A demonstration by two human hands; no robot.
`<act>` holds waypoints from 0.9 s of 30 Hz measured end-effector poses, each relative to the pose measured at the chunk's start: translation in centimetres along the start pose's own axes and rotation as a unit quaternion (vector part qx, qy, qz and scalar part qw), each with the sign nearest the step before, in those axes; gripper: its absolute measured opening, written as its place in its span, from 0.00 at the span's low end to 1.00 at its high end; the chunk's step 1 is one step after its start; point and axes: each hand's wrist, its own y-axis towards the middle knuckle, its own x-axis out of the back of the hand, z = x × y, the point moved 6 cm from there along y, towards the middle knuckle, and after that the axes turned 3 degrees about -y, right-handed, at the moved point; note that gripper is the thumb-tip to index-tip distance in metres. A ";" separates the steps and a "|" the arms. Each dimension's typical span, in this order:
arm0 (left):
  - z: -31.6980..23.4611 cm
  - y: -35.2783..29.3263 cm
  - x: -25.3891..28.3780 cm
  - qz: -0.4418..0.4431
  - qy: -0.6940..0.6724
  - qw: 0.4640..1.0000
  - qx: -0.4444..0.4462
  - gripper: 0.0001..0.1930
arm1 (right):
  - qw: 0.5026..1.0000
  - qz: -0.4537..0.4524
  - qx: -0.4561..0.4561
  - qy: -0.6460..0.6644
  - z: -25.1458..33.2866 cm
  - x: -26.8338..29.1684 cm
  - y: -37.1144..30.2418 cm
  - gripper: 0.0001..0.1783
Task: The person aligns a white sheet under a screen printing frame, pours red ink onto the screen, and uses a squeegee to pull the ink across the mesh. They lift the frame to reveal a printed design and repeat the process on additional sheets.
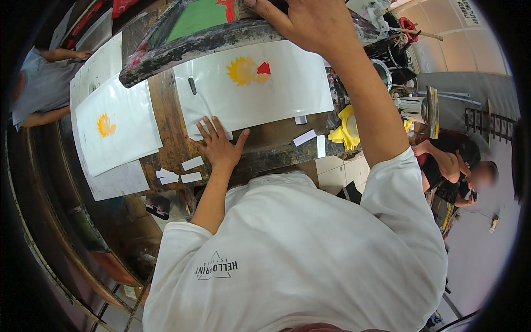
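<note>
My right hand (pixel 316 23) grips the near bar of a paint-stained screen printing frame (pixel 204 51); part of that hand runs off the top edge of the view. The frame's mesh shows green with a red smear. Under the bar lies a glossy white sheet (pixel 301 88) printed with a yellow spiky shape, a pale round patch and a red patch. My left hand (pixel 221 149) rests with fingers spread on the sheet's near edge, by the wooden table's (pixel 168 113) front. A small dark mark or slot (pixel 192 85) shows near the sheet's left end.
At left, a stack of white sheets (pixel 119 141) carries a yellow print. Small white paper pieces (pixel 192 162) lie along the table edge, and a yellow cloth (pixel 345 130) sits at right. Paint cans (pixel 412 109) stand beyond. One person (pixel 47 83) stands left; another (pixel 451 160) sits right.
</note>
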 end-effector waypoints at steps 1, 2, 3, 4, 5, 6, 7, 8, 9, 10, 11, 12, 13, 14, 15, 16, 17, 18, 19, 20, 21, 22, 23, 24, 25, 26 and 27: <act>-0.2 0.1 0.3 -0.024 -0.015 1.000 -0.005 0.57 | 1.000 0.003 -0.001 0.002 0.0 0.1 0.3 0.26; -0.5 0.2 1.7 -0.047 -0.026 0.999 -0.010 0.55 | 1.000 0.005 -0.003 0.007 -0.1 0.1 0.5 0.27; -0.8 0.6 3.3 -0.072 -0.039 0.997 -0.018 0.53 | 1.000 0.011 -0.008 0.006 -0.3 0.1 0.8 0.27; -1.0 1.3 5.1 -0.125 -0.132 0.982 -0.052 0.48 | 1.000 0.018 -0.012 0.004 -0.5 0.2 1.1 0.28; -1.0 2.1 7.0 -0.176 -0.223 0.955 -0.084 0.44 | 1.000 0.025 -0.015 0.004 -0.4 0.3 1.4 0.28; -0.8 2.8 9.3 -0.226 -0.312 0.915 -0.115 0.40 | 1.000 0.019 -0.012 0.002 -0.4 0.3 1.7 0.29; -0.1 3.7 11.2 -0.237 -0.345 0.902 -0.103 0.35 | 1.000 0.013 -0.008 0.000 -0.6 0.4 1.9 0.29; 0.6 4.6 13.9 -0.250 -0.377 0.888 -0.090 0.30 | 1.000 0.006 -0.003 -0.002 -0.6 0.6 2.4 0.29; 1.6 5.3 15.6 -0.264 -0.406 0.872 -0.078 0.26 | 1.000 0.014 -0.006 -0.008 -0.7 0.7 2.7 0.29; 3.1 5.4 16.1 -0.266 -0.447 0.852 -0.061 0.24 | 1.000 0.022 -0.009 -0.014 -0.7 1.0 2.9 0.29; 5.3 5.0 16.4 -0.268 -0.485 0.832 -0.042 0.23 | 0.999 0.031 -0.011 -0.016 -0.6 0.9 2.9 0.29; 7.5 5.2 16.5 -0.267 -0.522 0.809 -0.025 0.22 | 1.000 0.022 -0.004 -0.009 -0.5 0.9 2.7 0.28; 9.4 5.7 17.0 -0.296 -0.472 0.829 -0.044 0.22 | 1.000 0.013 -0.005 -0.008 -0.5 0.9 2.8 0.28; 11.8 5.7 17.1 -0.322 -0.420 0.847 -0.059 0.22 | 1.000 0.008 -0.004 -0.003 -0.3 0.8 2.9 0.28; 13.8 5.7 17.5 -0.348 -0.366 0.860 -0.074 0.22 | 1.000 0.000 -0.002 0.000 -0.2 1.0 3.0 0.27; 15.6 5.9 17.5 -0.346 -0.339 0.872 -0.068 0.22 | 1.000 0.018 -0.013 -0.006 -0.2 1.0 3.1 0.26; 17.8 6.3 17.3 -0.363 -0.310 0.876 -0.069 0.22 | 1.000 0.020 -0.013 -0.016 -0.2 1.2 3.2 0.26; 20.3 6.6 16.5 -0.378 -0.281 0.880 -0.066 0.22 | 0.999 0.024 -0.010 -0.023 -0.1 1.0 3.2 0.26; 22.4 6.9 16.2 -0.392 -0.249 0.883 -0.064 0.22 | 0.999 0.026 -0.010 -0.029 -0.2 0.9 3.0 0.26; 24.4 7.5 15.8 -0.373 -0.243 0.895 -0.036 0.22 | 1.000 0.022 -0.010 -0.018 -0.1 1.0 3.0 0.24; 26.5 7.9 15.3 -0.388 -0.239 0.890 -0.034 0.22 | 0.999 0.029 -0.007 -0.035 -0.3 0.6 2.8 0.25; 28.4 8.5 14.7 -0.403 -0.233 0.884 -0.032 0.22 | 0.998 0.036 -0.003 -0.051 -0.7 -0.1 2.5 0.26; 30.3 9.3 13.8 -0.417 -0.230 0.879 -0.033 0.22 | 0.996 0.044 -0.001 -0.071 -1.0 -0.5 2.2 0.28; 32.1 10.3 12.7 -0.389 -0.242 0.888 -0.025 0.27 | 0.997 0.030 0.009 -0.071 -1.1 -0.5 2.1 0.29; 33.7 10.8 11.5 -0.391 -0.184 0.902 -0.004 0.29 | 0.998 0.004 0.025 -0.059 -1.0 -0.6 2.1 0.29; 35.2 11.3 10.3 -0.389 -0.127 0.912 0.017 0.31 | 0.998 -0.021 0.042 -0.048 -1.0 -0.6 2.2 0.30; 35.0 11.7 10.0 -0.381 -0.075 0.921 0.032 0.34 | 0.997 -0.042 0.053 -0.043 -1.2 -0.6 2.1 0.31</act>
